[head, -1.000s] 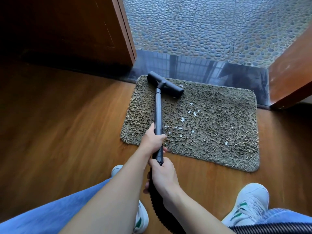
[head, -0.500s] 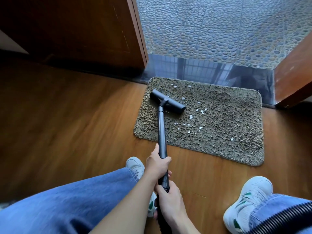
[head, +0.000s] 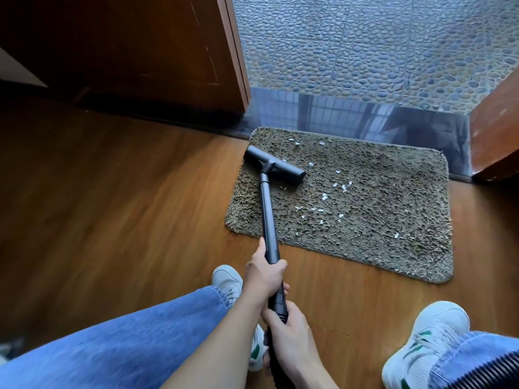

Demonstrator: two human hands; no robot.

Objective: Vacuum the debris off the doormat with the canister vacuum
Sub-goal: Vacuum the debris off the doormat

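The wooden floor point(head: 112, 206) fills most of your view, running up to a dark glossy threshold point(head: 351, 113), with grey-blue pebbled paving point(head: 365, 46) beyond it and a brown door point(head: 126, 46) at the left. Your doormat point(head: 379, 209) lies on the wood right of centre, its far edge against that threshold. It is a rectangle with rounded corners and shaggy olive-brown pile, matted in patches. Your legs in blue jeans point(head: 126, 338) come in from the bottom, with a white, green-trimmed shoe on each side. The left shoe point(head: 227, 279) is just beside your hands, and the right shoe point(head: 421, 346) is well off to the right, short of the mat's near edge. The black vacuum wand point(head: 268, 217) slants up from your hands over the mat's near left corner. Its T-shaped floor head point(head: 273, 168) sits on the pile in the far left part of the mat, one end reaching the left edge. A ribbed black hose point(head: 486, 369) shows at the bottom right corner. Your left hand point(head: 264, 279) is wrapped round the wand higher up, and your right hand point(head: 292, 335) grips just below it, the two almost touching. White debris point(head: 324, 196) lies in small flakes across the middle of the mat to the right of the head, with a few near the far edge and one alone towards the near right.
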